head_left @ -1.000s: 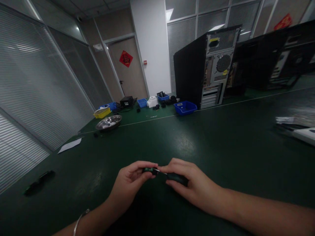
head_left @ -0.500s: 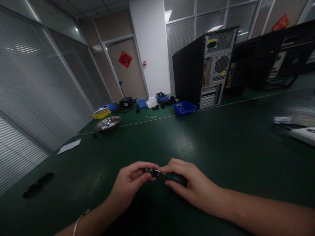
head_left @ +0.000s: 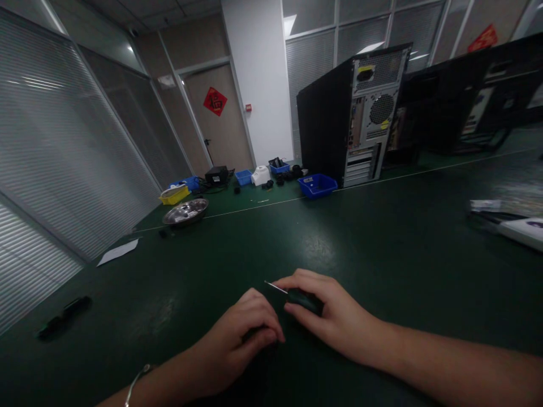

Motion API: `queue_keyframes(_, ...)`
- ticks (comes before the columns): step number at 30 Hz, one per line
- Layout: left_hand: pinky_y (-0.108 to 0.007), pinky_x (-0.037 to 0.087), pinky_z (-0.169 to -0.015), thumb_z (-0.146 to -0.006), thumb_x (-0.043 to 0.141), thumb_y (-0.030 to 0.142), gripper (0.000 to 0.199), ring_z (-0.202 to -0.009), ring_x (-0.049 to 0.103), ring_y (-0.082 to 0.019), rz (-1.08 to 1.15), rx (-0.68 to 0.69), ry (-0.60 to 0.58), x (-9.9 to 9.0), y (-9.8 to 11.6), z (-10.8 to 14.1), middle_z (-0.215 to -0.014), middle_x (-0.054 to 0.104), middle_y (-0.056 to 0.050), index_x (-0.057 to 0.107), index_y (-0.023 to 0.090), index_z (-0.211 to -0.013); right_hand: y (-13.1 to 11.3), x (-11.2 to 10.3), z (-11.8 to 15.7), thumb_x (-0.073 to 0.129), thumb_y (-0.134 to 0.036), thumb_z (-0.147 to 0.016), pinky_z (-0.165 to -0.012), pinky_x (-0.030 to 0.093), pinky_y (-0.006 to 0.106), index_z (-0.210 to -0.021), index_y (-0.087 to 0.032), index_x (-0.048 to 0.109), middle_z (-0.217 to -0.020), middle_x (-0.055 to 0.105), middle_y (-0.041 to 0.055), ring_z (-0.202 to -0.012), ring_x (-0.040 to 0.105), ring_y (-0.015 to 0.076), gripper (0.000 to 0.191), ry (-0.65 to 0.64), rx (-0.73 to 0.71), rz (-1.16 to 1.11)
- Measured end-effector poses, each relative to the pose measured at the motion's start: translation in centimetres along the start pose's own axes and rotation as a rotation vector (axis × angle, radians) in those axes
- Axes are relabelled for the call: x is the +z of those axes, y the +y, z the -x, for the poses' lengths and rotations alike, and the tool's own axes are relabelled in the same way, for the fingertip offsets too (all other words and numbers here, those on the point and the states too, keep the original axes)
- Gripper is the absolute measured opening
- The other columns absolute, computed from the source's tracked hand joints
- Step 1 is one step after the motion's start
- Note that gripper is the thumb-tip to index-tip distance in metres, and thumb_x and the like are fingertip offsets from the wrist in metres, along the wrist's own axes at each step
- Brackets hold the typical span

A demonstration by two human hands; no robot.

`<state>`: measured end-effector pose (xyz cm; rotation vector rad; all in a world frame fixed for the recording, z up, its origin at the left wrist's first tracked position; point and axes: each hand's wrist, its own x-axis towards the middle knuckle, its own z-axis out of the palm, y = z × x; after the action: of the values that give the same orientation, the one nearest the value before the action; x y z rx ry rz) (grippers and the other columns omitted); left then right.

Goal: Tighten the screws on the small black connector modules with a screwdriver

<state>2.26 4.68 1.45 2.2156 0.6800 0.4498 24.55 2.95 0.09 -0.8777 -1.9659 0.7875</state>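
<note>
Two hands have drawn apart: the left hand (head_left: 237, 336), curled, has dropped below the screwdriver (head_left: 302, 300) that the right hand (head_left: 333, 308) grips over the table (head_left: 254, 249), so its work seems paused; the small part is hidden (whether the left holds it, I cannot tell)

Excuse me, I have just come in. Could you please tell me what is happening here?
Above a green table, the right hand holds a screwdriver-like tool by its dark handle. The thin metal shaft is clear of the left hand, which is curled nearby; whether it holds something cannot be seen. Farther back, a blue bin sits near a black computer case.
</note>
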Motion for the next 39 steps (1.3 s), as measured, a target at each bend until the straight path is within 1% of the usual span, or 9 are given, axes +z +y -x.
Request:
queue_keyframes(6,-0.031,0.04,-0.093,-0.094,0.052,0.02,0.017,-0.107,0.051,-0.019,-0.071,-0.013,-0.037,0.1,0.4,-0.3,-0.107,0.06,-0.006,0.068,0.021,-0.098,-0.2,-0.1,0.0,0.061,-0.008,-0.085,-0.083,0.049,0.029,-0.116,-0.022,0.064,-0.1,0.067,0.0041,-0.093,0.063,0.0177,0.033,-0.012,0.012,-0.013)
queue_keyframes(14,-0.037,0.039,-0.093,-0.092,0.053,0.026,0.019,-0.106,0.051,-0.023,-0.011,-0.02,-0.008,-0.3,0.3,0.2,-0.109,0.06,-0.007,0.063,0.024,-0.108,-0.4,0.0,0.0,0.058,-0.01,-0.086,-0.081,0.048,0.029,-0.108,-0.019,0.064,-0.097,0.066,0.0043,-0.09,0.062,0.0178,0.025,-0.023,0.021,0.02)
queue_keyframes(17,-0.038,0.04,-0.091,-0.079,0.07,0.038,0.036,-0.104,0.049,-0.026,-0.039,-0.064,-0.024,-0.9,0.4,0.3,-0.111,0.056,-0.007,0.058,0.024,-0.111,-0.7,0.0,0.3,0.06,-0.012,-0.084,-0.072,0.047,0.027,-0.098,-0.018,0.063,-0.09,0.064,0.0029,-0.082,0.061,0.0169,0.016,-0.039,0.073,0.126)
queue_keyframes(20,-0.038,0.041,-0.087,-0.062,0.082,0.045,0.058,-0.1,0.047,-0.027,-0.104,-0.083,-0.071,-1.2,0.4,0.2,-0.112,0.053,-0.007,0.056,0.024,-0.109,-1.3,0.1,0.5,0.068,-0.023,-0.078,-0.062,0.044,0.026,-0.093,-0.019,0.061,-0.086,0.065,0.0016,-0.074,0.061,0.0172,0.017,-0.127,0.144,0.25)
queue_keyframes(23,-0.037,0.04,-0.086,-0.069,0.076,0.047,0.047,-0.098,0.046,-0.025,-0.149,-0.088,-0.101,-1.2,0.5,0.0,-0.109,0.053,-0.007,0.057,0.022,-0.105,-1.6,0.5,0.6,0.075,-0.038,-0.072,-0.054,0.037,0.025,-0.087,-0.019,0.06,-0.08,0.066,0.0008,-0.066,0.061,0.0176,0.028,-0.235,0.144,0.358)
queue_keyframes(26,-0.036,0.039,-0.084,-0.077,0.07,0.044,0.038,-0.096,0.047,-0.025,-0.159,-0.082,-0.084,-1.0,0.5,-0.1,-0.105,0.054,-0.007,0.056,0.022,-0.105,-1.7,0.9,0.6,0.078,-0.048,-0.066,-0.055,0.035,0.026,-0.084,-0.018,0.061,-0.08,0.067,0.0019,-0.067,0.062,0.0204,0.039,-0.286,0.107,0.433)
queue_keyframes(32,-0.036,0.04,-0.085,-0.08,0.068,0.039,0.033,-0.099,0.049,-0.025,-0.138,-0.067,-0.039,-0.7,0.2,0.0,-0.106,0.056,-0.007,0.057,0.022,-0.107,-1.5,1.0,0.8,0.072,-0.031,-0.075,-0.059,0.039,0.027,-0.087,-0.018,0.062,-0.084,0.068,0.0024,-0.072,0.064,0.0207,0.021,-0.304,0.105,0.451)
queue_keyframes(35,-0.037,0.04,-0.088,-0.08,0.07,0.035,0.036,-0.102,0.05,-0.025,-0.076,-0.065,0.008,-0.5,-0.2,0.0,-0.109,0.056,-0.007,0.056,0.022,-0.111,-1.3,0.9,0.8,0.07,-0.027,-0.075,-0.06,0.04,0.027,-0.089,-0.018,0.063,-0.084,0.069,0.0018,-0.072,0.064,0.0195,0.018,-0.29,0.09,0.413)
queue_keyframes(39,-0.037,0.043,-0.086,-0.08,0.07,0.026,0.04,-0.098,0.054,-0.023,0.098,-0.148,0.129,-0.1,-0.7,0.0,-0.108,0.056,-0.007,0.054,0.023,-0.116,-1.0,0.6,0.6,0.068,-0.028,-0.079,-0.063,0.044,0.025,-0.095,-0.019,0.063,-0.088,0.069,0.0017,-0.073,0.064,0.0165,0.019,-0.177,0.113,0.268)
